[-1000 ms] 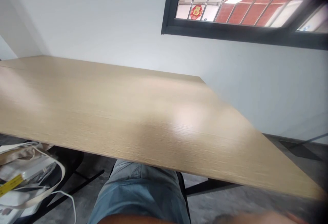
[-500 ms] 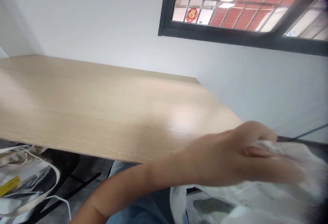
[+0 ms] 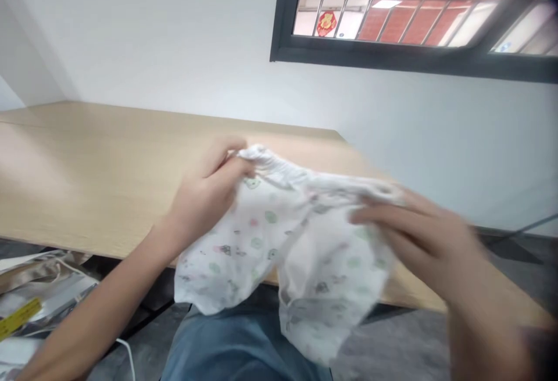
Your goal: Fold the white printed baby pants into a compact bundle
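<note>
Between my two hands hangs a pair of white shorts (image 3: pixel 257 224) with an elastic waistband and a small green, pink and grey print. My left hand (image 3: pixel 209 186) pinches the left end of the waistband. At the other end, my right hand (image 3: pixel 418 236) grips the waistband, fingers in front of the cloth and slightly blurred. The two legs of the shorts drop down over the near edge of the wooden table (image 3: pixel 108 178), above my lap. Parts of the right leg are smeared by motion.
A white wall with a dark-framed, barred window (image 3: pixel 392 67) stands behind the table. At the lower left is a bag (image 3: pixel 47 288) holding packaged things, with a white cord (image 3: pixel 126 349) hanging beside it. Grey floor shows below.
The white cloth has come from the lower right to the middle, over the table edge, and is spread out as shorts. Both hands now hold its waistband; earlier only one hand showed.
</note>
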Motion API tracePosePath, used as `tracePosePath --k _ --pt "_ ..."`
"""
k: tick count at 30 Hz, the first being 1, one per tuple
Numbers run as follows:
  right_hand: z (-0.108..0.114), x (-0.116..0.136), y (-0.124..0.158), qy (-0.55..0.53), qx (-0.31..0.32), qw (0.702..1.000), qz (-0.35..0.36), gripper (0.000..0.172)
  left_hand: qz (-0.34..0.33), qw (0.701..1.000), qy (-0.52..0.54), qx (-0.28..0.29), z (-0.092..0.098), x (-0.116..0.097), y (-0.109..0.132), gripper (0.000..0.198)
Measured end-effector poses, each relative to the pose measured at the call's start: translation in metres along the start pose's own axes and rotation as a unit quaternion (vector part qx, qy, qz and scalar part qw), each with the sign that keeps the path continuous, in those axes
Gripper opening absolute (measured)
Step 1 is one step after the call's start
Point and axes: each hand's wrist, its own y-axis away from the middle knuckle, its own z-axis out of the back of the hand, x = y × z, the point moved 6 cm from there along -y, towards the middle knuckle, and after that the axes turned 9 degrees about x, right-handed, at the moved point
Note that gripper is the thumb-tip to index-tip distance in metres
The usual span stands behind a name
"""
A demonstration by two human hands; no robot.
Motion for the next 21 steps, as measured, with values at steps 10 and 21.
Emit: tracePosePath --k 10,21 --pt "-0.136 -0.036 -0.074 0.103 0.268 0.957 0.028 0.061 0.04 0.935 -0.133 0.327 -0.127 0.084 0.045 0.029" --pt "-0.154 -0.09 -0.131 0.146 0.231 0.958 -0.088 0.056 0.064 0.928 -0.162 0.329 -0.175 0.115 -0.028 0.031"
